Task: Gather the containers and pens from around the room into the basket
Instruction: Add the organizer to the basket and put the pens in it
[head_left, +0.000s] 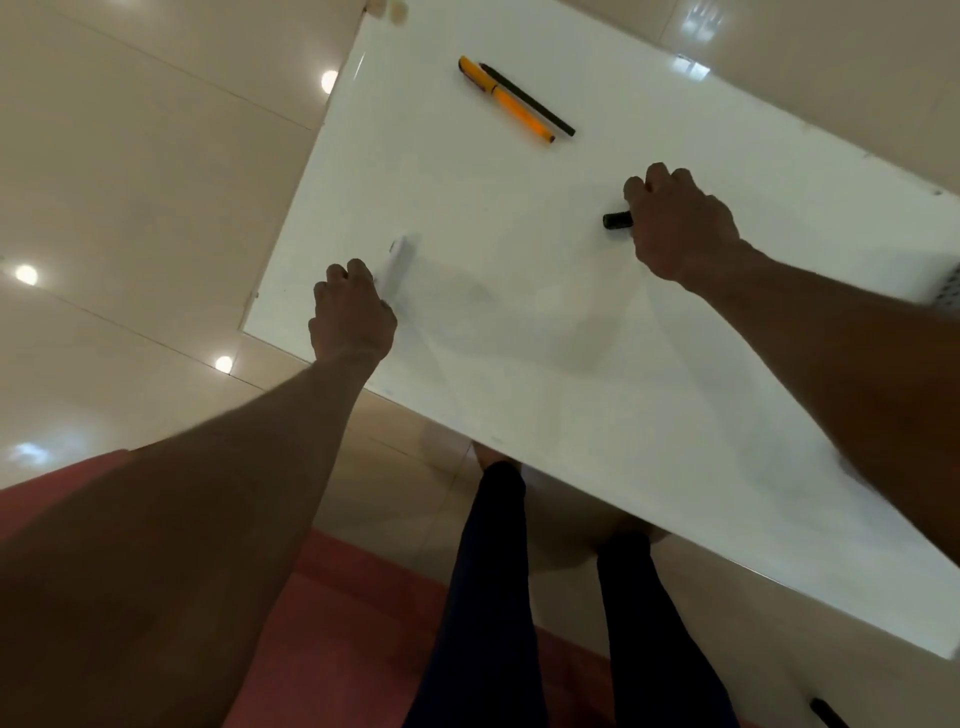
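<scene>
Two pens (511, 101) lie on the table (519, 312); left hand (350, 317) grips a white pen (397, 262), right hand (678, 223) a black pen (617, 220).

Warm, dim indoor light. Round ceiling lamps are mirrored as bright spots in the glossy floor (130, 208) at left. Glare is spread over the white worktop (519, 312), with window-like reflections at far right. Soft shadows are cast beneath both forearms. Near arms are underexposed. Straight edges are bowed by wide-angle distortion. Slight motion blur is seen around the left hand (353, 317).
</scene>
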